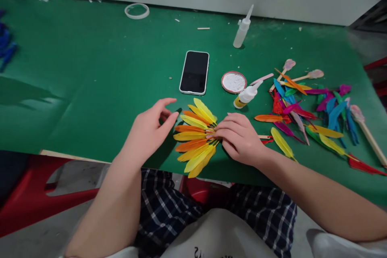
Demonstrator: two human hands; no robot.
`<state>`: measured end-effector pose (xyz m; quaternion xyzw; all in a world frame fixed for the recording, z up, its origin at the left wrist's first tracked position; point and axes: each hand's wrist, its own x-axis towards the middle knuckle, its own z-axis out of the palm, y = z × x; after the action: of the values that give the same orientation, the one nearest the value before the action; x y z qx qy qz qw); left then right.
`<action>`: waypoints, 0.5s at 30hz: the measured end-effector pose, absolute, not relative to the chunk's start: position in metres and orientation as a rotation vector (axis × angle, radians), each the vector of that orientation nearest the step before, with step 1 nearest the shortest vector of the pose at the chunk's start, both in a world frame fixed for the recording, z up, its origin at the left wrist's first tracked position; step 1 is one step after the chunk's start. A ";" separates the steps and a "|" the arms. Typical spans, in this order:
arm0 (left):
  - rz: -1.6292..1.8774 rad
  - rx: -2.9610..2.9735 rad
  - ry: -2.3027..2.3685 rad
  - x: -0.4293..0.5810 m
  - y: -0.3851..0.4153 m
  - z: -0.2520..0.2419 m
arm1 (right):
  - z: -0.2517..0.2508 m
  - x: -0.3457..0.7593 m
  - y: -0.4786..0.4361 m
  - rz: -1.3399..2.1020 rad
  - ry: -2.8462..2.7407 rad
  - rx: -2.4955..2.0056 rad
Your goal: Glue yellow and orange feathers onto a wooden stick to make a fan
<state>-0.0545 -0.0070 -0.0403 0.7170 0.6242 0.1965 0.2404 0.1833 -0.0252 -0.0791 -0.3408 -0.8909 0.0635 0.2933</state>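
Observation:
A fan of yellow and orange feathers [193, 137] spreads to the left near the table's front edge. The quill ends meet under the fingers of my right hand [240, 139], which is closed on the base of the fan. A wooden stick [265, 137] shows just past that hand, beside a bit of red tassel. My left hand [152, 131] hovers left of the feather tips, thumb and fingers apart, holding nothing. The fingertips of my right hand partly cover the spot where the quills join.
A glue bottle with yellow label [246, 96], a lid with white paste [234, 82] and a phone [194, 72] lie beyond the fan. Loose coloured feathers [302, 113] and sticks are at right. Farther back are a clear bottle [242, 32] and a tape ring [137, 11].

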 end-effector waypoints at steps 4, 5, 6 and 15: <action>0.438 1.782 1.509 -0.053 -0.007 -0.046 | -0.080 0.183 -0.026 0.229 -2.400 -0.870; 0.438 1.764 1.468 -0.052 -0.007 -0.048 | -0.079 0.182 -0.027 0.236 -2.412 -0.871; 0.444 1.750 1.439 -0.051 -0.007 -0.050 | -0.079 0.182 -0.027 0.240 -2.422 -0.873; 0.578 1.751 1.441 -0.043 -0.005 -0.059 | -0.083 0.183 -0.025 0.226 -2.439 -0.800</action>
<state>-0.0431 -0.0047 -0.0589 0.6889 0.5670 0.2274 0.3902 0.1826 -0.0251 -0.0829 -0.2982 -0.9091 0.0843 0.2785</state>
